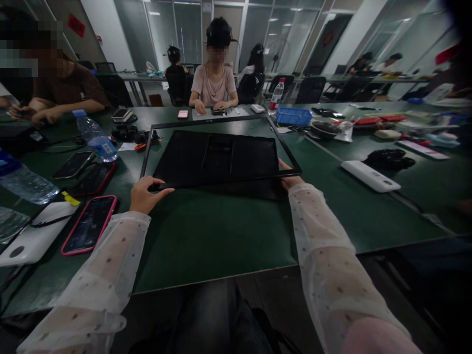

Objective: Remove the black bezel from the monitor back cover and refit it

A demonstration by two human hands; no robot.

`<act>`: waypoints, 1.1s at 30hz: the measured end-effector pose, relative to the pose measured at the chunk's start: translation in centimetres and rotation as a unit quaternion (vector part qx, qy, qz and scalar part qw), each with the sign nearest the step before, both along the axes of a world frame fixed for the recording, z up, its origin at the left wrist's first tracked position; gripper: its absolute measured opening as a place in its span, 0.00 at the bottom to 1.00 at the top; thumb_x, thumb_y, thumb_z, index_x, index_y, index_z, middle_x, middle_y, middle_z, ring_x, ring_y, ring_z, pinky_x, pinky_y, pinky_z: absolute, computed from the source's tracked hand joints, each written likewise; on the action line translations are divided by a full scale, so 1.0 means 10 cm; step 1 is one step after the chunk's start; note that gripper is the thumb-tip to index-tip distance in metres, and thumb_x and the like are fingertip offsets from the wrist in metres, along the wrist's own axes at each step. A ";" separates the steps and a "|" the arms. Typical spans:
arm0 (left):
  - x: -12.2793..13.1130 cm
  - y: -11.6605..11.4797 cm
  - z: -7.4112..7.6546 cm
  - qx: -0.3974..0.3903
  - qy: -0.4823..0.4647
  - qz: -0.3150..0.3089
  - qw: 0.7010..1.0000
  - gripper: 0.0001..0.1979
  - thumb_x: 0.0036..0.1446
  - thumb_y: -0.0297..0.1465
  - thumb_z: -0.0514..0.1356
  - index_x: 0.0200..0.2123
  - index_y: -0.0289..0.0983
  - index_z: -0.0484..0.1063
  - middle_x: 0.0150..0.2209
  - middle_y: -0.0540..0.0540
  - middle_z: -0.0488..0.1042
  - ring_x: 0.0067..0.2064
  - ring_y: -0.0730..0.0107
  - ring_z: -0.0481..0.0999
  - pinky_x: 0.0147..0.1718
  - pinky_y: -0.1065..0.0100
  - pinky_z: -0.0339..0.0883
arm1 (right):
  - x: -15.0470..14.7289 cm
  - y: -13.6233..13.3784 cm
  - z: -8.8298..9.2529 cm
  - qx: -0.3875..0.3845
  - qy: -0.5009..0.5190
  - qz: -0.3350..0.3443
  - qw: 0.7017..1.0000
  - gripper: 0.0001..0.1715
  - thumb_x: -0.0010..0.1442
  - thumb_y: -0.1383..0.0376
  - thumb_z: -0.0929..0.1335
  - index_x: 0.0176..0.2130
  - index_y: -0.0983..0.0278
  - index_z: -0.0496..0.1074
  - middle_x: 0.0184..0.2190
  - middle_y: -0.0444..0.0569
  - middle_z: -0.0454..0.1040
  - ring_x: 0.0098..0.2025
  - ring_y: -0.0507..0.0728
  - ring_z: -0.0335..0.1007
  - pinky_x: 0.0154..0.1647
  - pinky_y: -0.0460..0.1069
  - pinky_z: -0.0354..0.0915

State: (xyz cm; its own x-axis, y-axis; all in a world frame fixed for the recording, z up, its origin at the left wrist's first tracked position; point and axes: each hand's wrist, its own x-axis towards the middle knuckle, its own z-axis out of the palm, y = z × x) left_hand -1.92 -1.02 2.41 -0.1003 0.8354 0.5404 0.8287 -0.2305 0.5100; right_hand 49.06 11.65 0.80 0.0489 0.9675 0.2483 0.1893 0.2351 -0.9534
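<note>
A thin black rectangular monitor bezel (221, 182) is held by both hands, tilted above the green table (221, 241). My left hand (145, 195) grips its near left corner, thumb stretched along the near edge and fingers under it. My right hand (291, 178) holds the near right corner, its fingers partly hidden by the bezel. Through the opening I see a black monitor back panel (250, 153) with a raised middle section. It lies beneath the bezel; whether the two touch I cannot tell.
On the left are a pink-edged phone (89, 224), a white power bank (37, 236) and water bottles (96, 137). To the right lie another white power bank (370, 176), a blue basket (294, 116) and assorted items. A person (213, 86) sits opposite.
</note>
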 end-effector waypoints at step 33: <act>-0.21 0.16 -0.15 0.020 0.029 0.108 0.994 0.18 0.66 0.45 0.61 0.51 0.41 0.81 0.57 0.38 0.78 0.61 0.49 0.75 0.63 0.49 0.62 | 0.03 0.23 -0.26 0.089 -0.179 -0.058 0.978 0.37 0.55 0.60 0.75 0.63 0.58 0.73 0.57 0.54 0.79 0.66 0.69 0.72 0.72 0.73 0.61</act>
State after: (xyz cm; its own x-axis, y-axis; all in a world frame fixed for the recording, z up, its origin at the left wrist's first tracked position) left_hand -4.02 0.54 0.90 -0.2427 0.7752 0.5832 0.8887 -0.0634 0.4541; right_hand 49.38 13.94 -1.78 0.0352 0.9004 0.4337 0.5391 0.3483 -0.7668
